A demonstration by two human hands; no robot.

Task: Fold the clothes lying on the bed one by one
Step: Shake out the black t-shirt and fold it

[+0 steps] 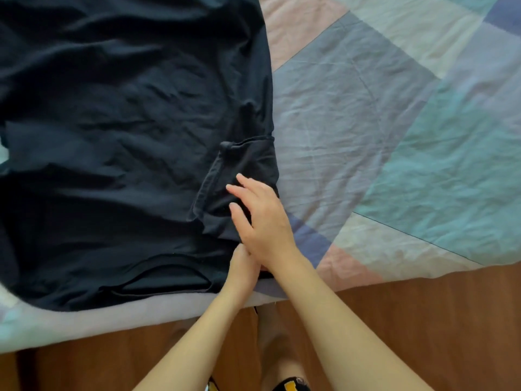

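Observation:
A black T-shirt [121, 142] lies spread on the bed, its collar [166, 280] toward the near edge. Its right sleeve [239, 176] is folded inward over the body. My right hand [262, 218] lies flat on that folded sleeve with the fingers straight. My left hand [242, 266] sits just below it at the shirt's shoulder, partly covered by the right hand; its fingers are hidden, so its hold cannot be made out.
The bed carries a patchwork quilt [394, 122] in pastel blue, pink, teal and cream, bare to the right of the shirt. The bed's near edge [141, 320] runs across the lower frame, with brown wooden floor [423, 320] below it.

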